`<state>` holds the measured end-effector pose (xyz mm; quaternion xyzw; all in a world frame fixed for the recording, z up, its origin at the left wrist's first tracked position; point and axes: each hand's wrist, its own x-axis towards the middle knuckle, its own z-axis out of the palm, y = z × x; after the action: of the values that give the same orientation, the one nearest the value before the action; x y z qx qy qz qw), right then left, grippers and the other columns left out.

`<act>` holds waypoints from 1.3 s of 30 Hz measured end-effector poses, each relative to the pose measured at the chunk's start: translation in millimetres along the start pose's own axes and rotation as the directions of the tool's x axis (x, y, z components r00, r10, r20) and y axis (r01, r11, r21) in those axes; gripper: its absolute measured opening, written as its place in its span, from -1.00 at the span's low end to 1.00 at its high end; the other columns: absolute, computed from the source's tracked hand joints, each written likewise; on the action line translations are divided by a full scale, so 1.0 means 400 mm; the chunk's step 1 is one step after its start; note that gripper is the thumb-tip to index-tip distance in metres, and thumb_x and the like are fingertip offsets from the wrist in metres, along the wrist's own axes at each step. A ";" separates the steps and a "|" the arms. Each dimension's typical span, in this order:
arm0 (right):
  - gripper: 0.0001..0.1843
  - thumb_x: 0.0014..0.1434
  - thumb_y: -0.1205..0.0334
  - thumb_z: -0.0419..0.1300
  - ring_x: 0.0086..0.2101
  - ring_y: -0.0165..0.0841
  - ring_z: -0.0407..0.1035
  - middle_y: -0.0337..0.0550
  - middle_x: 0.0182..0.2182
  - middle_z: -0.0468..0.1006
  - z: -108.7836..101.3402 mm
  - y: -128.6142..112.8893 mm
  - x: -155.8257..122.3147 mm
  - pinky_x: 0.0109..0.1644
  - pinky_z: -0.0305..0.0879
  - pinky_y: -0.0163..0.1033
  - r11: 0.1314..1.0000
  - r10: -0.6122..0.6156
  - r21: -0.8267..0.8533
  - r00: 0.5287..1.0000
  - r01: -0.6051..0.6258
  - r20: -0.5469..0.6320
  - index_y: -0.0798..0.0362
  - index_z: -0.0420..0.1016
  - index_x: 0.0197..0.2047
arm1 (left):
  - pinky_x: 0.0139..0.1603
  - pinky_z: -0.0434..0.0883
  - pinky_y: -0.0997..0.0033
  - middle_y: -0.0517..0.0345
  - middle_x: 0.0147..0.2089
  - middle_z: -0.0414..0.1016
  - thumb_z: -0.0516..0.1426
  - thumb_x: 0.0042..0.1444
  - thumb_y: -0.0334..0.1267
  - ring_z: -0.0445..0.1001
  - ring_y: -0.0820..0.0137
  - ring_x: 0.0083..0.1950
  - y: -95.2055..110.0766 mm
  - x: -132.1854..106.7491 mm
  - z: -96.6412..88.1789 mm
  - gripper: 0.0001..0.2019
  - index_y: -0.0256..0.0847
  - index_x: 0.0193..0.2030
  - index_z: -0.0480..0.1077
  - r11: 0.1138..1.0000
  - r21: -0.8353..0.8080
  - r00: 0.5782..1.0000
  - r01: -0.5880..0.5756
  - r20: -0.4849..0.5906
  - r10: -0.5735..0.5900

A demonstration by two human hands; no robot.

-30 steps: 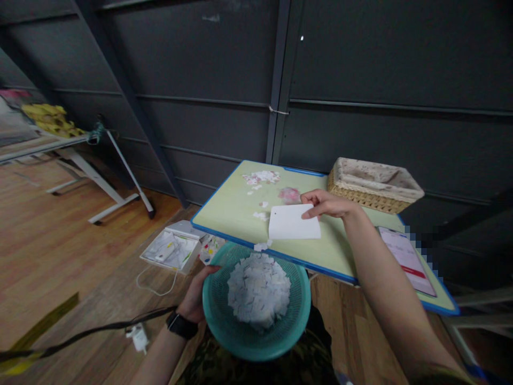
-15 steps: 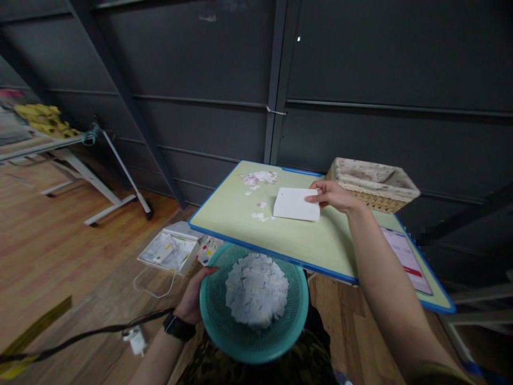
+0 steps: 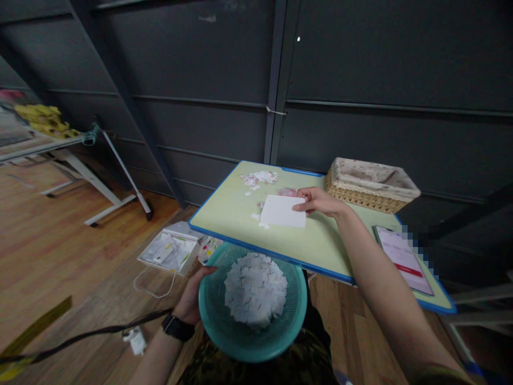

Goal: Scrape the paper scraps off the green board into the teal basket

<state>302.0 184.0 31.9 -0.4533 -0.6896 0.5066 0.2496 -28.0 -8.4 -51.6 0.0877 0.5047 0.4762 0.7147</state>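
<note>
My left hand [image 3: 193, 297] grips the left rim of a teal plastic colander [image 3: 253, 346], its thumb over the edge. A heap of white paper scraps [image 3: 256, 289] fills the middle of the colander, just below the table's front edge. Above the green table top [image 3: 312, 246], my right hand [image 3: 318, 202] pinches a white card [image 3: 282, 211] by its right side. A small dark hole shows near the card's upper left corner. Loose white and pinkish scraps [image 3: 259, 177] lie on the table behind and left of the card, some partly hidden by it.
A cloth-lined wicker basket [image 3: 371, 184] stands at the table's back right. A phone or tablet with a lit screen [image 3: 404, 259] lies by the right edge. On the floor at left are an open white box [image 3: 170, 251] and a white plug [image 3: 135, 340]. A dark wall rises behind.
My right hand has moved the card left and slightly nearer, over the small scraps. A pinkish patch now shows behind it. My left hand and the colander have barely shifted.
</note>
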 end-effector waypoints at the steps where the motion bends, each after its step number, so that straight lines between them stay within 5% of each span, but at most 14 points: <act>1: -0.54 -0.28 0.02 0.48 -0.57 -0.50 0.24 -0.33 -0.58 0.39 0.002 0.000 0.000 -0.52 0.14 -0.36 1.000 -0.006 -0.001 1.000 0.006 0.025 0.08 0.39 -0.41 | -0.46 0.50 0.34 0.07 -0.62 0.61 0.16 0.05 -0.41 0.55 0.30 -0.59 0.000 0.000 -0.001 -0.82 -0.26 -0.56 0.48 1.000 0.001 1.000 -0.001 -0.002 0.001; 7: -0.53 -0.29 0.00 0.48 -0.62 -0.52 0.17 -0.38 -0.66 0.29 0.002 -0.004 0.001 -0.57 0.07 -0.36 0.998 -0.034 0.040 0.993 0.039 -0.114 0.05 0.30 -0.51 | -0.49 0.49 0.33 0.09 -0.64 0.59 0.16 0.02 -0.44 0.54 0.29 -0.60 0.000 0.001 0.001 -0.82 -0.24 -0.57 0.45 1.000 -0.018 1.000 0.011 -0.015 -0.011; 21: -0.54 -0.31 0.02 0.48 -0.60 -0.50 0.19 -0.35 -0.64 0.31 0.000 -0.009 -0.006 -0.55 0.08 -0.35 1.000 -0.011 0.021 0.995 0.013 -0.097 0.07 0.33 -0.51 | -0.51 0.47 0.38 0.02 -0.59 0.62 0.13 0.08 -0.43 0.56 0.29 -0.58 -0.001 0.003 -0.001 -0.77 -0.28 -0.57 0.47 1.000 -0.018 1.000 0.009 0.029 -0.009; 29: -0.50 -0.34 -0.01 0.47 -0.58 -0.48 0.22 -0.33 -0.63 0.34 0.005 -0.009 0.006 -0.53 0.09 -0.35 0.997 -0.041 0.057 0.968 0.056 -0.249 0.07 0.30 -0.51 | -0.53 0.47 0.39 0.05 -0.61 0.61 0.12 0.10 -0.42 0.52 0.34 -0.62 -0.001 0.002 -0.002 -0.77 -0.28 -0.56 0.47 1.000 -0.013 1.000 0.018 0.008 -0.017; 39: -0.54 -0.29 0.02 0.45 -0.60 -0.51 0.17 -0.39 -0.65 0.27 0.040 -0.007 0.015 -0.53 0.04 -0.36 0.996 -0.050 0.069 0.983 0.063 -0.176 0.06 0.28 -0.51 | -0.51 0.48 0.39 0.04 -0.60 0.62 0.14 0.06 -0.44 0.54 0.32 -0.60 -0.003 0.009 -0.007 -0.81 -0.28 -0.55 0.48 1.000 -0.031 1.000 0.005 0.030 -0.004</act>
<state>285.3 181.4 27.8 -0.4664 -0.6584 0.4833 0.3396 -29.3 -7.1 -56.1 0.0826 0.4866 0.4810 0.7246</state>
